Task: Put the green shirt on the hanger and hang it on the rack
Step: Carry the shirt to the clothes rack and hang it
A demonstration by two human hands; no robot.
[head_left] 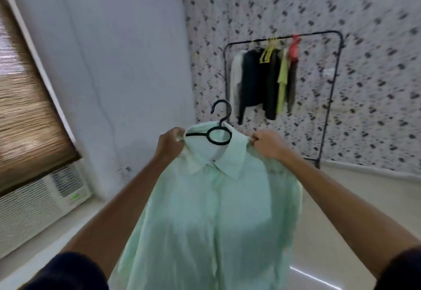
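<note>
Green shirt [211, 210]: held up at frame centre, front facing the wearer, collar uppermost, body hanging free; black hanger [219, 130] seated inside the collar, hook standing clear at 12 o'clock, presumably kept exposed for hooking on. Left hand [170, 145]: closed, pinching the shoulder at the shirt's 10 o'clock. Right hand [267, 142]: closed, pinching the opposite shoulder at 2 o'clock; the paired grip likely keeps the cloth spread and level on the hanger. Rack [328, 98]: well apart, at 1 o'clock, already carrying garments; hanging not yet done.
</note>
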